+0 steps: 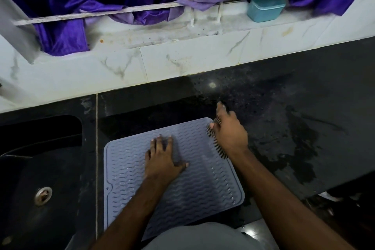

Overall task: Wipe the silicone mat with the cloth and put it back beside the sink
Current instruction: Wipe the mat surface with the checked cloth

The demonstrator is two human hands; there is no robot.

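Both hands work the grey mat (182, 184) beside the sink (40, 168). Left hand (163, 160) presses flat, fingers spread. Right hand (229, 134) grips a striped cloth (218, 144).

Two bare forearms with no sleeves, left hand (162, 160), right hand (229, 134), grey garment (203, 237) at the waist

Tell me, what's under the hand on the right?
A striped cloth peeks out under the right hand, at the mat's edge. The hand covers most of it.

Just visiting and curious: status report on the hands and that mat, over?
Left hand flat on mat, fingers spread. Right hand holds striped cloth at mat's right edge. Mat beside sink. Nothing in the way.
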